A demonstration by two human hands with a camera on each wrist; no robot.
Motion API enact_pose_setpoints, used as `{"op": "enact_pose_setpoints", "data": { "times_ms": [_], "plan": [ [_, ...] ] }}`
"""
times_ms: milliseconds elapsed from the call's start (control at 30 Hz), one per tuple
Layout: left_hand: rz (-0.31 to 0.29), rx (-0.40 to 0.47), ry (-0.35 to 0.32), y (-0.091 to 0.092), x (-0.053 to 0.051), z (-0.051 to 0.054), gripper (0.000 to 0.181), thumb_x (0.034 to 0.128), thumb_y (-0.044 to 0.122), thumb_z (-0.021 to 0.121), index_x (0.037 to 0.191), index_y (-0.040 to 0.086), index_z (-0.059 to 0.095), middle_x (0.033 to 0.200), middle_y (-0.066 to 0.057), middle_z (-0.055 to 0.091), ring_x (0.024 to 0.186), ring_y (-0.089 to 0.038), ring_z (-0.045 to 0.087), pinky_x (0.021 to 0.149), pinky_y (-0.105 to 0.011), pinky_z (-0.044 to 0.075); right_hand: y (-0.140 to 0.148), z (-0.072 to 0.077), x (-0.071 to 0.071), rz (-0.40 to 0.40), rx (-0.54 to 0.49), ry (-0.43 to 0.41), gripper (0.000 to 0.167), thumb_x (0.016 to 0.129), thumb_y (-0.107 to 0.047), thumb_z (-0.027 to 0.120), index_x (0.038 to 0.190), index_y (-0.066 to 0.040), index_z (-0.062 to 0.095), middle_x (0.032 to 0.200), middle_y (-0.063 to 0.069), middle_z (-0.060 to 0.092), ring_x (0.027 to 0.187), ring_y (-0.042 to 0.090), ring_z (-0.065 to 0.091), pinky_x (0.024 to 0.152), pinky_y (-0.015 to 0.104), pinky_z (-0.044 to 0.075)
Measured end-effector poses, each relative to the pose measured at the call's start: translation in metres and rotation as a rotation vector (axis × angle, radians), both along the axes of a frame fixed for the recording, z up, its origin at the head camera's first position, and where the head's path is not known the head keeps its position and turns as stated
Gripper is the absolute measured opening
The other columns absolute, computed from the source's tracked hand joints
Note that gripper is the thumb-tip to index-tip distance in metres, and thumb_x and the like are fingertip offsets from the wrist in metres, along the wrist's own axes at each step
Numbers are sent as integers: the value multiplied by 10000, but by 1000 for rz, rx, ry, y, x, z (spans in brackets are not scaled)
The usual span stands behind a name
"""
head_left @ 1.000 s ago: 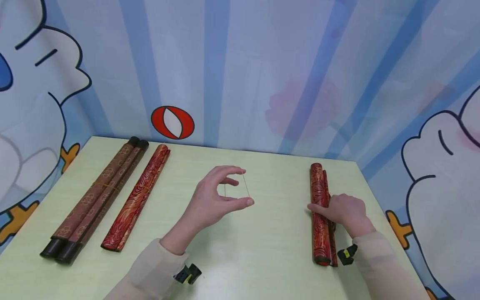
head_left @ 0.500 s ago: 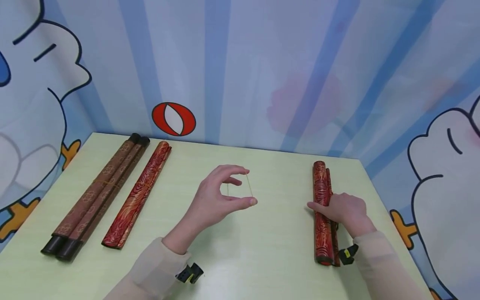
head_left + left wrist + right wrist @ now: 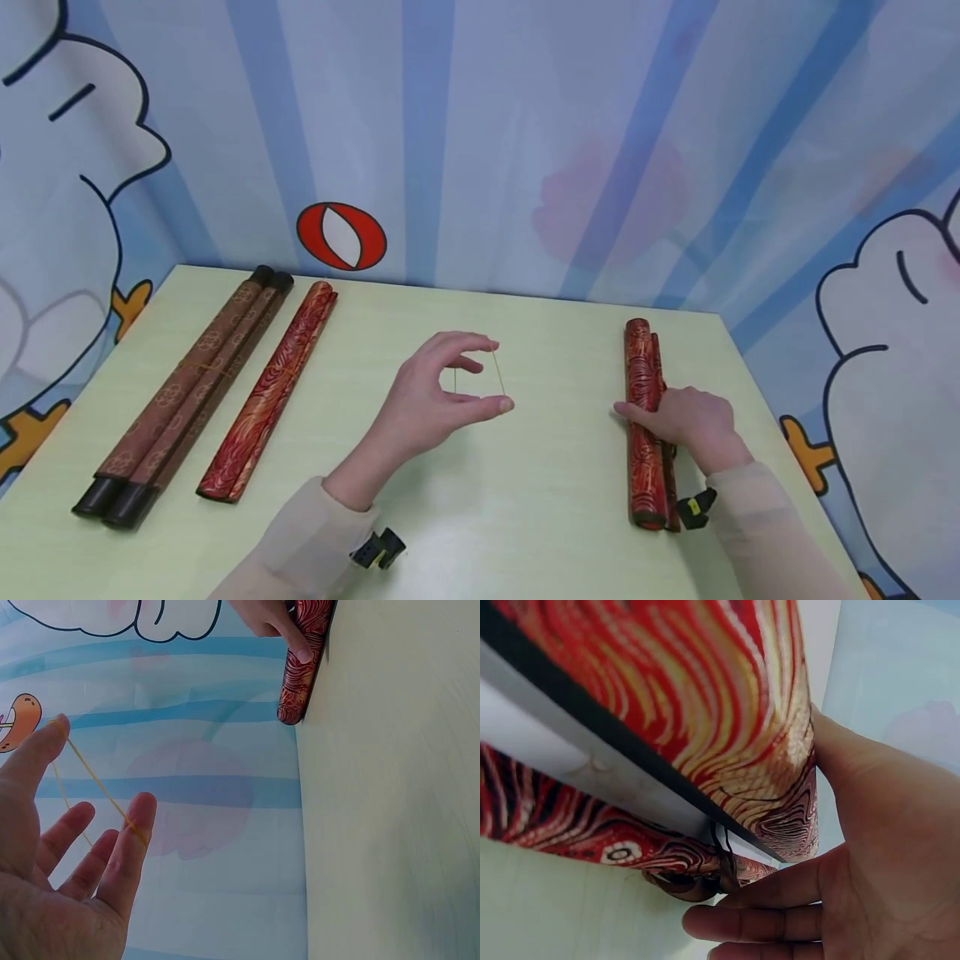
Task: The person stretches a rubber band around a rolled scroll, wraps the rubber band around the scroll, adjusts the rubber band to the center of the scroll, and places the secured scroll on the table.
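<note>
A thin yellow rubber band (image 3: 99, 782) is stretched between the thumb and fingers of my left hand (image 3: 427, 398), which are spread apart above the table. On the right, my right hand (image 3: 690, 421) grips a red patterned scroll (image 3: 647, 467), the thumb laid across its top and the fingers at its right side. The right wrist view shows this scroll (image 3: 697, 690) as two rolls with a strip of white between them. There, a dark cord (image 3: 724, 859) lies near the fingertips.
A second red scroll (image 3: 270, 392) lies slanted on the left of the pale table (image 3: 540, 533), with a thin band round it. Left of it, two brown scrolls (image 3: 183, 392) with black ends are banded together. A cartoon-printed backdrop (image 3: 495, 150) stands behind the table.
The head view has shifted slightly. Both hands keep nearly the same pose, the rubber band still stretched on the left and the scroll still gripped on the right.
</note>
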State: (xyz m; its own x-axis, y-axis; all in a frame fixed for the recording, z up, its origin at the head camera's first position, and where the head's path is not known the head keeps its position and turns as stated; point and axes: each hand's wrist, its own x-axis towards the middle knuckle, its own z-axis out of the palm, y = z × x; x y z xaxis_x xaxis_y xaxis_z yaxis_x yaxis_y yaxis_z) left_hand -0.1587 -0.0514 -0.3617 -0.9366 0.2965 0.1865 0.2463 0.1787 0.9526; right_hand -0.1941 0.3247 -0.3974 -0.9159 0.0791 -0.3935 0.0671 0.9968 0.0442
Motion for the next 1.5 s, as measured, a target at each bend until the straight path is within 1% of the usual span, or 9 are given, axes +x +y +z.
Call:
{"op": "enact_pose_setpoints", "data": {
  "times_ms": [267,600,700,867,933,1133,1300,1433,1500],
  "plan": [
    [0,11,2,1,1,1,597,834,226,947,1376,216,695,1425,25,609,1180,-231,671,807,-328,659,-4,-1,1,29,-2,44,711,974,-762,528,639,-134,521,597,35,512,536,193,499,512,332,374],
    [4,11,7,0,1,0,582,838,224,943,1368,203,703,1419,16,615,1174,-236,676,810,-325,658,-4,-1,-3,77,-64,106,612,978,-638,646,679,-114,544,607,51,544,532,203,516,497,324,383],
    [3,11,7,0,2,0,578,839,223,943,1366,203,707,1413,16,618,1174,-237,677,812,-326,658,-3,-1,-3,71,-91,115,596,966,-621,672,741,-81,559,642,67,555,550,213,524,508,330,392],
    [5,12,10,-1,2,-1,568,836,223,944,1355,207,714,1406,20,622,1170,-235,679,809,-327,659,0,-4,-5,66,-118,113,593,960,-583,690,905,-3,582,713,90,574,589,225,541,528,340,414],
    [3,14,9,-1,3,-1,566,837,225,944,1354,207,714,1407,18,621,1170,-237,679,810,-328,659,0,-4,-6,68,-129,110,575,963,-559,696,932,5,591,720,89,582,592,225,544,530,340,419],
    [0,13,6,-1,3,0,570,839,221,943,1360,201,712,1410,10,620,1169,-242,679,815,-329,658,1,-4,-8,71,-198,104,513,964,-494,745,940,-9,580,739,89,588,614,219,540,548,340,425],
    [-5,16,2,0,4,0,574,837,214,945,1362,197,712,1411,6,620,1170,-247,679,814,-326,658,5,-6,-9,75,-251,78,505,949,-455,783,982,7,583,811,101,591,700,237,539,615,374,442],
    [-6,13,2,1,5,-1,570,839,217,944,1360,195,714,1411,2,622,1168,-250,685,813,-320,657,8,-8,-9,134,-202,110,630,936,-441,799,1186,111,626,981,180,656,850,309,621,766,499,553],
    [-5,11,1,1,5,-1,565,842,221,942,1359,196,715,1410,1,622,1167,-250,687,814,-319,656,8,-9,-8,159,-169,140,691,934,-433,806,1304,119,614,1066,208,666,911,333,648,839,553,570]
  ]
}}
